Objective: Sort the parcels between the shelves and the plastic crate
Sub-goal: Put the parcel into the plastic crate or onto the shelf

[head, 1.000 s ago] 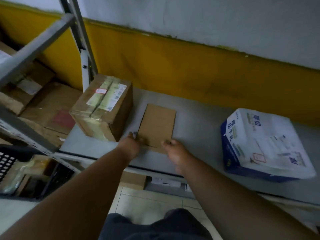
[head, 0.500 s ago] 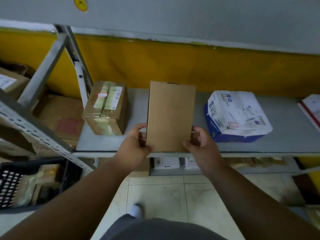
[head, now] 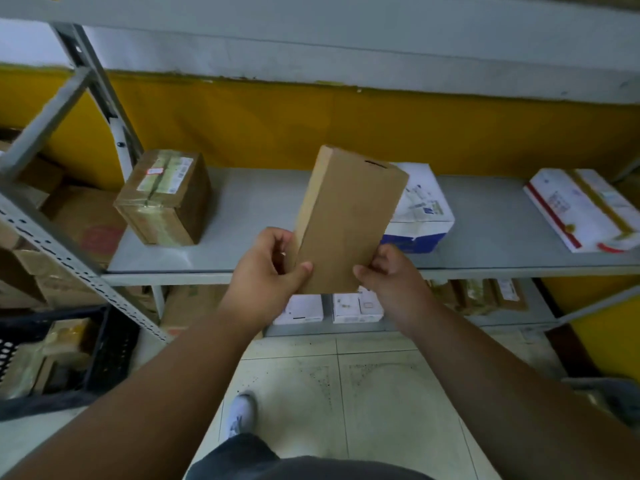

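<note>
From the head view we see a flat brown cardboard parcel (head: 343,220) held up in front of the grey shelf (head: 256,216), tilted with its top leaning to the right and clear of the shelf surface. Our left hand (head: 268,270) grips its lower left edge, thumb on the front face and fingers curled behind; our right hand (head: 389,275) pinches the lower right corner, thumb on the front. On the shelf behind, a taped brown box (head: 164,199) sits to the left, a white and blue parcel (head: 422,209) lies partly hidden behind the held parcel, and a white parcel with red trim (head: 581,209) lies well apart at the right end. Small white boxes (head: 356,308) stand on the lower shelf. At lower left a black plastic crate (head: 110,351) sits on the floor with wrapped parcels inside. A white shoe (head: 240,414) shows on the tiled floor (head: 381,403).
</note>
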{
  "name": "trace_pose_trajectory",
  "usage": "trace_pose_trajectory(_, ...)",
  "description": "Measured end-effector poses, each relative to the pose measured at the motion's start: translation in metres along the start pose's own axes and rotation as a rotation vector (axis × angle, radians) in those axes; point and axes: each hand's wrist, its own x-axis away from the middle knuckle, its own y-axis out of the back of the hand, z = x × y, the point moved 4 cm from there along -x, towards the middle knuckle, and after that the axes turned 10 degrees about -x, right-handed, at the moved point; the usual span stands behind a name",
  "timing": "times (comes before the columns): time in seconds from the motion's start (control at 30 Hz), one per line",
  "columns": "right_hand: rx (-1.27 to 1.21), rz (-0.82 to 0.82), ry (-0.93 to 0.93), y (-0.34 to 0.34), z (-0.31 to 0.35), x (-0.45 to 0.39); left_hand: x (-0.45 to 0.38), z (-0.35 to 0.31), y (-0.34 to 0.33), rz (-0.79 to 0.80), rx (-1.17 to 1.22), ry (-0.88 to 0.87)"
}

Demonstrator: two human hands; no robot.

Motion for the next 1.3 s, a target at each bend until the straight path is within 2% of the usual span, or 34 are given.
trace_pose_trajectory(0.13, -0.07, 0.022, -0.033, 0.014, 0.007, 0.001, 0.02, -0.022, -0.01, -0.056, -0.092, -0.08)
trace_pose_trajectory(0.3, -0.081, 0.065, 0.008, 0.021, 0.019, 0.004, 0.025, -0.03, -0.009, -0.075, -0.117, -0.096)
trace_pose_trajectory(0.43, 0.014, 0.083, 0.121, 0.026, 0.03, 0.011, 0.022, -0.022, -0.008, -0.047, -0.123, -0.01)
trace_pose_trajectory(0.5, 0.151, 0.107, 0.215, 0.029, 0.035, 0.016, 0.019, -0.016, -0.009, -0.017, -0.1, 0.067)
trace_pose_trajectory(0.63, 0.479, 0.131, 0.395, 0.028, 0.046, 0.032, 0.013, -0.005, -0.011, -0.022, 0.05, 0.202)
trace_pose_trajectory(0.83, 0.636, 0.11, 0.586, 0.023, 0.054, 0.04, 0.01, 0.0, -0.022, 0.043, 0.197, 0.258)
trace_pose_trajectory(0.93, 0.634, 0.088, 0.641, 0.021, 0.06, 0.044, 0.01, 0.0, -0.03, 0.117, 0.445, 0.284)
trace_pose_trajectory(1.03, 0.589, 0.065, 0.643, 0.02, 0.068, 0.046, 0.01, 0.004, -0.041, 0.177, 0.631, 0.338)
trace_pose_trajectory(1.2, 0.629, 0.047, 0.612, 0.019, 0.08, 0.04, 0.007, 0.01, -0.053, 0.218, 0.678, 0.383)
trace_pose_trajectory(1.3, 0.533, -0.017, 0.527, 0.024, 0.083, 0.036, 0.003, 0.015, -0.053, 0.217, 0.708, 0.393)
